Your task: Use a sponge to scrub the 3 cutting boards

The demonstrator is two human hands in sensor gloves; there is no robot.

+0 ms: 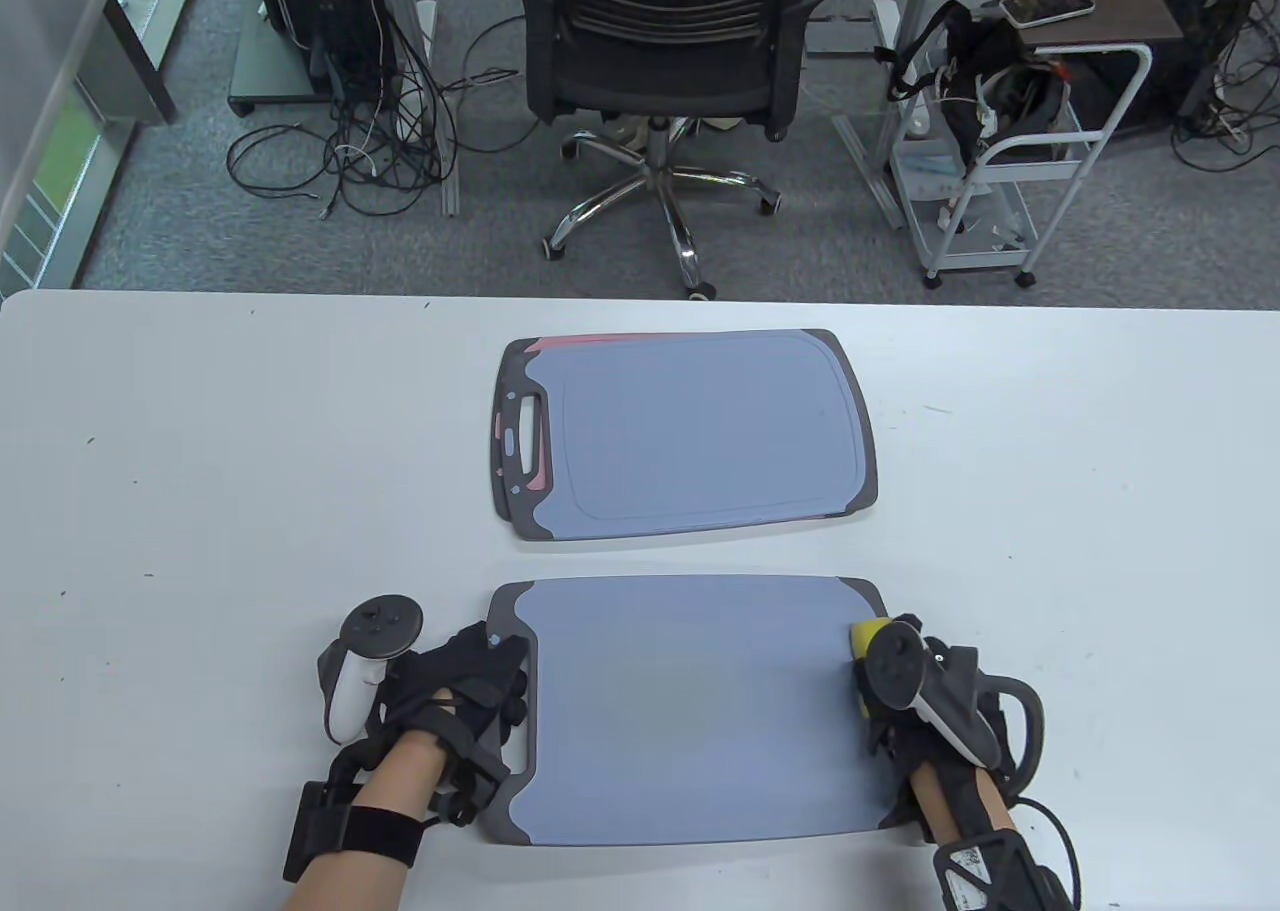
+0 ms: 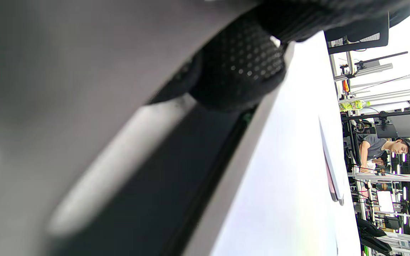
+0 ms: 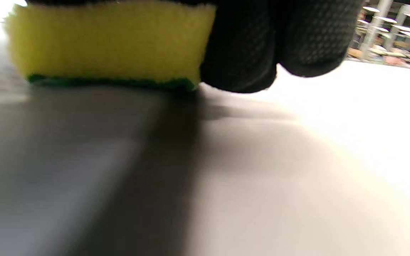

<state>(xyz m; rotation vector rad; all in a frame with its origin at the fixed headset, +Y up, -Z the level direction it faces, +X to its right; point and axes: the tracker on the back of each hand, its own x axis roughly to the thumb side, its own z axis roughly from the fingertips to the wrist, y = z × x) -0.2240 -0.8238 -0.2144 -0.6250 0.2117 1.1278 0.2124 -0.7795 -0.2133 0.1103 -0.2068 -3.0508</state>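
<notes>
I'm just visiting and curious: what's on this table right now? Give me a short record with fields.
Near board: blue plastic cutting board with grey ends, flat at the table's front edge.
Far boards: a similar blue board stacked on a pink-edged one.
Sponge: yellow sponge with green scrubbing layer, green side down on the near board's right end.
Right hand: grips the sponge.
Left hand: rests on the near board's handle end, steadying it.
Surface: white table.

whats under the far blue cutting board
Under the far blue board a red board peeks out along its handle end and top left corner. Most of it is covered, so whether anything else lies beneath cannot be seen.
</notes>
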